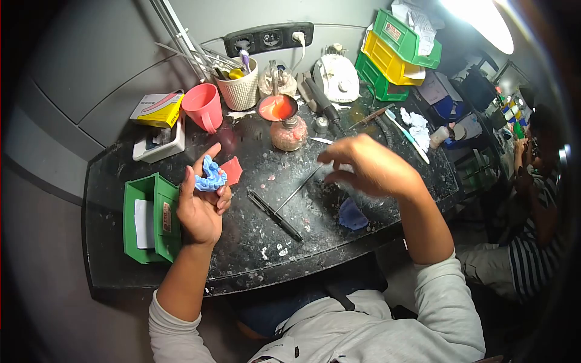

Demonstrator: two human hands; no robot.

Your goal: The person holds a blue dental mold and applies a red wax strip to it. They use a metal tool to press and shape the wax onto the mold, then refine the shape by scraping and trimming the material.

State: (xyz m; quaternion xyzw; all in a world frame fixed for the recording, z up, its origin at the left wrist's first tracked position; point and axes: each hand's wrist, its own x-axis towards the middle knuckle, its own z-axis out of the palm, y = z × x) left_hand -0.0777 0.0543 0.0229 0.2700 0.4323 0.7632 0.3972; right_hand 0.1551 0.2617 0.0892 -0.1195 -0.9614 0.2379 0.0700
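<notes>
In my left hand [203,212] is a blue dental model [212,175], its row of teeth turned up and my thumb and fingers around its edges. Just behind it lies a piece of pink wax sheet [232,170]. My right hand [357,164] hovers over the bench with curved fingers and a gap between thumb and index finger. A thin metal rod [298,190] ends close by these fingertips. Its other end crosses near a black pen [275,216]. Below my right hand, a darker blue dental model [352,215] lies near the front edge.
A small dish of red wax [278,108] sits over a glass jar [288,135]. Behind stand a pink mug [203,106], a tool basket [238,88] and a white device [336,77]. Green bins [140,257] flank the bench's left. Another person [532,236] sits at far right.
</notes>
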